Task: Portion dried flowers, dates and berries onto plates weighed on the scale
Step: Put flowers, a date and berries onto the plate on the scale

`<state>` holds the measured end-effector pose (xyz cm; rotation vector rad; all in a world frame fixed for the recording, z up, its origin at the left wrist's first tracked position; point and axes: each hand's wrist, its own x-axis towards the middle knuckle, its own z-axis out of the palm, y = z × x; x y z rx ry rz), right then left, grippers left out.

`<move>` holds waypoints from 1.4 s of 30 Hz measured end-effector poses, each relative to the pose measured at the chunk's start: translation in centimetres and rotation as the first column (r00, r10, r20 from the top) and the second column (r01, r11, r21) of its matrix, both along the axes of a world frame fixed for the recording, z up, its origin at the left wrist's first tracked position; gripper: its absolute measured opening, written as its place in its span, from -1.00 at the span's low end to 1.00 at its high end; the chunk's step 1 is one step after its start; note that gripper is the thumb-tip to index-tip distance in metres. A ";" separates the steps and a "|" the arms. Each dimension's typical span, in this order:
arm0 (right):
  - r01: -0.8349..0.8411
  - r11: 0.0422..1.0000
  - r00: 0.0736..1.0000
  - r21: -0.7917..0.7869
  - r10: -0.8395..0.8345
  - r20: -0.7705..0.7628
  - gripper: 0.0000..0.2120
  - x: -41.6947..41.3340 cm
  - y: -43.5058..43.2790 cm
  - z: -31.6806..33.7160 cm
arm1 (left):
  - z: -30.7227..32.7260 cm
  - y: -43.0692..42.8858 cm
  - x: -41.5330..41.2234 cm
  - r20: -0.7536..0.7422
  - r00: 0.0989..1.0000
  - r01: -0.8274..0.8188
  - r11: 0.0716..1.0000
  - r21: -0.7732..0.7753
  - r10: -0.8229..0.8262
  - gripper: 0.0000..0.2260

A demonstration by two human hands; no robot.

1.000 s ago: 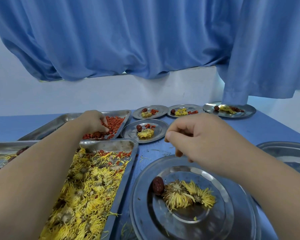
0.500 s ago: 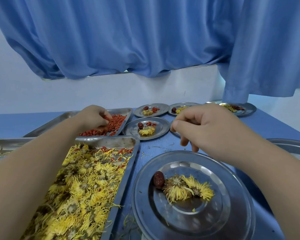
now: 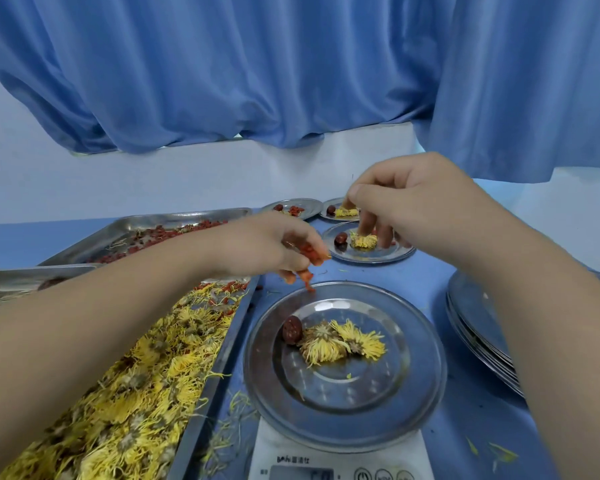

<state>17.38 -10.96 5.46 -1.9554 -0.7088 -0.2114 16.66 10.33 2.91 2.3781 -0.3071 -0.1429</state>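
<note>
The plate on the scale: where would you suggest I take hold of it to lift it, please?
I'd grip the plate by its bare right rim, coming from the right: it overhangs the scale, the date and flowers sit mid-dish, and the flower tray crowds the left.

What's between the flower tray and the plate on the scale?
A narrow strip of blue table, littered with loose yellow petals, separates the flower tray from the plate on the scale; nothing else, as the head view shows.

The flower tray wall [image 3: 222, 358] is hemming the weighing plate [image 3: 426, 358] on the left, stacked plates [image 3: 471, 317] are crowding its right; the left hand [image 3: 267, 247], gripping berries [image 3: 309, 254], is overhanging the far-left rim, while space above the centre is lying open.
</note>
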 end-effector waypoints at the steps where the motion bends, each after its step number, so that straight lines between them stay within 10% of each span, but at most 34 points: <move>1: -0.002 1.000 1.000 0.001 0.002 0.004 -0.83 -0.1 -0.1 0.2 | 0.0 -0.8 -0.2 -0.005 1.000 0.027 0.999 0.032 -0.027 -0.74; 18: -0.048 0.987 0.998 -0.156 0.040 -0.054 -0.84 -0.6 -2.1 1.3 | -0.1 -2.8 -1.6 0.141 0.988 -0.096 0.968 0.233 0.063 -0.88; 29: -0.126 0.901 0.992 -0.415 0.100 -0.082 -0.84 -2.9 -2.5 2.7 | -0.8 -2.6 -4.0 0.064 0.987 -0.142 0.989 -0.048 0.145 -0.87; 42: 0.111 0.972 0.986 -0.205 -0.082 0.147 -0.88 -6.2 -6.4 0.2 | -1.8 -3.5 -4.9 0.094 0.960 -0.246 0.952 -0.181 0.265 -0.85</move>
